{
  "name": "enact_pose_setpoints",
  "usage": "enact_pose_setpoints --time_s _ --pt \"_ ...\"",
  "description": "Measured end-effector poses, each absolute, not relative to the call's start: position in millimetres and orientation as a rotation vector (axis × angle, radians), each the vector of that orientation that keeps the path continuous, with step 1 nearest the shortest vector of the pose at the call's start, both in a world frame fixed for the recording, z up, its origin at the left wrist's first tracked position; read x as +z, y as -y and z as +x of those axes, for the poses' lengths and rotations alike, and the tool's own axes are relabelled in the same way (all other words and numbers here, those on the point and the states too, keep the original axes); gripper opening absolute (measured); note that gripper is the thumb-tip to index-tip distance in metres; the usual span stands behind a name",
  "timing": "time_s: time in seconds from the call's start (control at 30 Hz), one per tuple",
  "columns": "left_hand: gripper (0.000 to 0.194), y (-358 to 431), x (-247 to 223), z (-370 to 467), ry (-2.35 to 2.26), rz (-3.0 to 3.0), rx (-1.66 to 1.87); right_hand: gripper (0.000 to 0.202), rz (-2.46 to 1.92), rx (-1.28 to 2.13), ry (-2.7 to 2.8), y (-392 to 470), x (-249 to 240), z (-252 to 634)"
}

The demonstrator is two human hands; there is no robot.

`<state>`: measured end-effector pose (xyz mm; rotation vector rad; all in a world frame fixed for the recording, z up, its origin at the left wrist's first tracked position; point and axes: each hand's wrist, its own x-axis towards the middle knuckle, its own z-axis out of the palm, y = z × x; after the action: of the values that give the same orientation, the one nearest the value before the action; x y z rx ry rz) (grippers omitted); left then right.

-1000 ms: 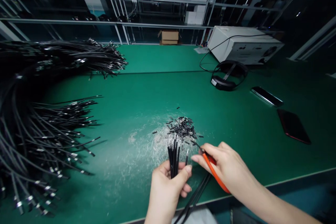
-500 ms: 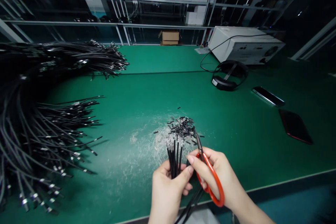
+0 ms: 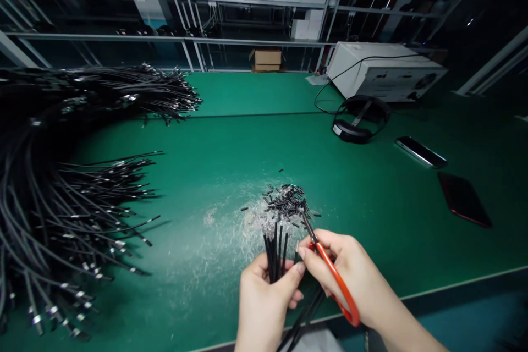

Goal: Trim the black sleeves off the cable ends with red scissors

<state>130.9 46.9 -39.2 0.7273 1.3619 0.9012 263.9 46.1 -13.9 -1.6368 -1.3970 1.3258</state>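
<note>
My left hand (image 3: 268, 297) is closed around several black cables (image 3: 274, 256), whose ends point up and away from me. One cable end, with a pale stripped tip (image 3: 297, 246), stands apart between the two hands. In my right hand (image 3: 342, 269) is a pair of scissors (image 3: 339, 281) with red handles, its blades pointing toward a pile of short black cut pieces (image 3: 286, 201). The right thumb and forefinger are close to the pale tip; whether they touch it I cannot tell. Whitish fibres (image 3: 251, 223) lie scattered around the pile.
Large bundles of black cables (image 3: 82, 192) with metal ends cover the left of the green table (image 3: 231, 143). At the right are a black headset (image 3: 358, 121), a phone (image 3: 421, 152), a dark flat device (image 3: 464, 198) and a white machine (image 3: 383, 72). A cardboard box (image 3: 267, 59) stands behind.
My right hand has shifted slightly right, and the scissors have turned a little. A pale tip now shows on the cable end between my hands. The left hand keeps its hold.
</note>
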Motion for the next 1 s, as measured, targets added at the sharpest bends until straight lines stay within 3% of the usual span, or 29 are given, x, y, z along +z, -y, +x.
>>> enact_pose_setpoints --time_s 0.27,0.47,0.63,1.0 --pt "0.021 -49 -42 124 -1.235 0.703 0.821 0.03 -1.611 1.298 1.401 -46 -24 267" --pt "0.022 -49 -42 122 -1.194 0.692 0.78 0.022 -1.661 0.561 1.959 -43 -30 289" --pt "0.023 -49 -44 121 -1.151 0.671 0.798 0.027 -1.625 0.088 2.316 -40 -34 301" --pt "0.021 -52 -42 121 -1.124 0.689 0.783 0.033 -1.498 -0.131 2.411 -44 -35 304"
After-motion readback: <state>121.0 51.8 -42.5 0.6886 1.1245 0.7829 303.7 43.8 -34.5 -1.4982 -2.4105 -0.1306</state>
